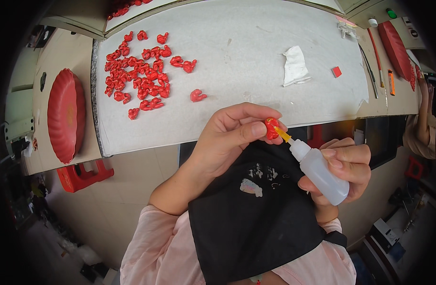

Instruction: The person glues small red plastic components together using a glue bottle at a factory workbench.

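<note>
— Position of the red piece [271, 127]?
— Pinched in left hand [230, 137], touching the glue bottle [320, 175] nozzle's upper-left end.
— Bottle?
— Right hand [348, 166] wraps it; long axis slants lower-right from the piece.

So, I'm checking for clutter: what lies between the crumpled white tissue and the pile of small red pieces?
In the head view, only bare white mat lies between the tissue and the red pieces.

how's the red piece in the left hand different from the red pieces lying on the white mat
The red piece is pinched between the fingers of the left hand, off the table; the red pieces on the mat lie loose, untouched. The held one meets the yellow tip of the squeeze bottle in the right hand; the others touch no tool. All look alike: small, glossy, red.
</note>
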The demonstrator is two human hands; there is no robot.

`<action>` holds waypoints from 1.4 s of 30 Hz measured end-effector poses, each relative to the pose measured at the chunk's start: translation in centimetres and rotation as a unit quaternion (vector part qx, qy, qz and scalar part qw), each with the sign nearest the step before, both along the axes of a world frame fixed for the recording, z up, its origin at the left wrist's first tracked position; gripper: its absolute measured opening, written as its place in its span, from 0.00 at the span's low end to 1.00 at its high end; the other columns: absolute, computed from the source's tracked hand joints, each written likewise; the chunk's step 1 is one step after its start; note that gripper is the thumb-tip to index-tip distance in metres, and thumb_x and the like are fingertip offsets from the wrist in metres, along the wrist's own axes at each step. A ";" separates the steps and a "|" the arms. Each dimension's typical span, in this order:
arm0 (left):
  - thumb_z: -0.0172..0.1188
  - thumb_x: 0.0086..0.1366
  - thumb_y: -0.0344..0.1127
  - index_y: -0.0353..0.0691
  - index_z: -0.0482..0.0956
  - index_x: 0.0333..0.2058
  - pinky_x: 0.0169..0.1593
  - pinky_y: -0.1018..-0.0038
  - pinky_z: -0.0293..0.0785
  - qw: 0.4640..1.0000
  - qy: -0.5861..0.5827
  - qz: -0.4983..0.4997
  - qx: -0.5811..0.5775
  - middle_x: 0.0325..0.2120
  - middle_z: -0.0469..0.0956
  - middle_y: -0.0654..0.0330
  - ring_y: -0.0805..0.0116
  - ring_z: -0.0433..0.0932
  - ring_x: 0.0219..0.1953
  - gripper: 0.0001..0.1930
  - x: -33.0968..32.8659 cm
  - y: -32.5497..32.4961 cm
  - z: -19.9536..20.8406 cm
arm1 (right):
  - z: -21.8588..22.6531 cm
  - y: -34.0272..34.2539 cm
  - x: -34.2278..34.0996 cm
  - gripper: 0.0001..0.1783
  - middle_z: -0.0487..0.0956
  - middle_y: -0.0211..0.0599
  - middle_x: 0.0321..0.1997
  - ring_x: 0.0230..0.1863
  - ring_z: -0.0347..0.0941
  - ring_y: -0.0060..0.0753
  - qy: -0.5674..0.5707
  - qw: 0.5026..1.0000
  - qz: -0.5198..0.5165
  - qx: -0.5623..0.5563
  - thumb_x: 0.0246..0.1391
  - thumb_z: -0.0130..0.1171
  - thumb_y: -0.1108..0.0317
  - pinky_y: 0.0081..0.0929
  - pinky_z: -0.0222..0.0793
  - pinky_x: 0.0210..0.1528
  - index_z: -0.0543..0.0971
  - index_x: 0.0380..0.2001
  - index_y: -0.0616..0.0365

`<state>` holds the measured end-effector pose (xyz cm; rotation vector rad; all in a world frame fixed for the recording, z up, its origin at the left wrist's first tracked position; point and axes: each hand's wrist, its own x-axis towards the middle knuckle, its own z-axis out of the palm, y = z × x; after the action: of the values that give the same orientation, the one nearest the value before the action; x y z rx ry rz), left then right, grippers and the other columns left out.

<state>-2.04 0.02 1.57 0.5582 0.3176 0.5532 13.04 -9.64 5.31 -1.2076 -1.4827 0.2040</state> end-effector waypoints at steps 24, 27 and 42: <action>0.55 0.54 0.28 0.36 0.69 0.38 0.46 0.75 0.65 0.999 0.009 0.032 0.016 0.36 0.71 0.52 0.69 0.70 0.39 0.11 0.1 0.0 -0.2 | -0.2 -0.3 0.0 0.24 0.67 0.34 0.29 0.23 0.64 0.23 -0.004 1.000 -0.019 0.002 0.31 0.68 0.60 0.18 0.63 0.26 0.69 0.32 0.55; 0.55 0.54 0.28 0.36 0.69 0.38 0.46 0.75 0.65 0.999 0.014 0.036 0.011 0.36 0.71 0.52 0.69 0.70 0.39 0.11 0.2 0.0 -0.3 | -0.1 -0.3 0.2 0.24 0.67 0.34 0.29 0.23 0.64 0.23 -0.015 1.000 -0.013 -0.003 0.31 0.68 0.60 0.19 0.64 0.26 0.69 0.32 0.55; 0.55 0.54 0.26 0.34 0.72 0.37 0.45 0.78 0.66 0.999 0.000 0.033 0.012 0.34 0.74 0.56 0.73 0.72 0.37 0.10 0.4 0.0 -0.7 | -0.3 0.1 0.3 0.30 0.70 0.38 0.30 0.23 0.68 0.28 0.012 1.000 0.008 0.014 0.18 0.73 0.74 0.17 0.63 0.22 0.71 0.32 0.58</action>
<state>-1.64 0.07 0.90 0.5719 0.3301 0.6221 13.37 -9.51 4.98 -1.1677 -1.4692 0.2073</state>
